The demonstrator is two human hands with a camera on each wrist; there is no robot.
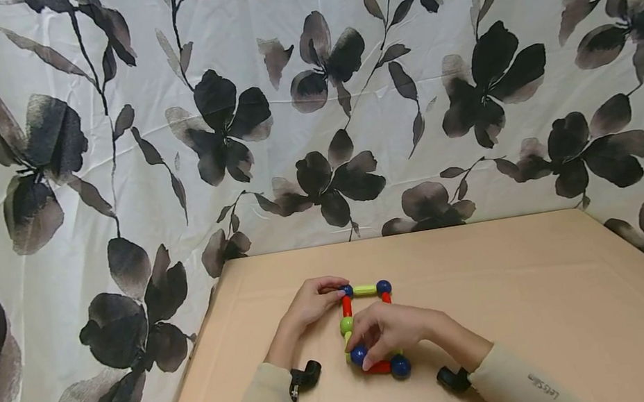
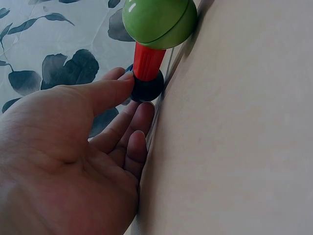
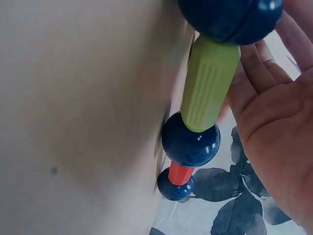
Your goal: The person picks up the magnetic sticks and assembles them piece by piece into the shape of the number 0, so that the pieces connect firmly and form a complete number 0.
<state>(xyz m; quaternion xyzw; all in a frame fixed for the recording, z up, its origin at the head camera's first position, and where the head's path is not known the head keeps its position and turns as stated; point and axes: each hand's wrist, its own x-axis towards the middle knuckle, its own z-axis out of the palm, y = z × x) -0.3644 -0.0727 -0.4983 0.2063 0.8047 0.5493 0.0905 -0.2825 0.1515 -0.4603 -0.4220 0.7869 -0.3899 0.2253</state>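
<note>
A loop of coloured rods and balls from a magnetic building toy lies on the board, longer front to back than wide. At its far left corner my left hand [image 1: 311, 303] pinches a blue ball [image 1: 347, 290] between thumb and fingers; a red rod [image 2: 149, 62] leads from that ball to a green ball [image 2: 159, 19]. My right hand [image 1: 397, 327] holds the near left blue ball [image 1: 358, 354] with thumb and finger, covering part of the loop. A red rod [image 1: 379, 368] joins this to the near right blue ball [image 1: 400, 366]. In the right wrist view, a yellow-green rod [image 3: 210, 81] links two blue balls.
The toy rests on a tan board [image 1: 533, 294] whose far edge meets a white cloth [image 1: 396, 112] printed with dark flowers. Black wrist cameras [image 1: 307, 376] sit at both sleeves, close to the board.
</note>
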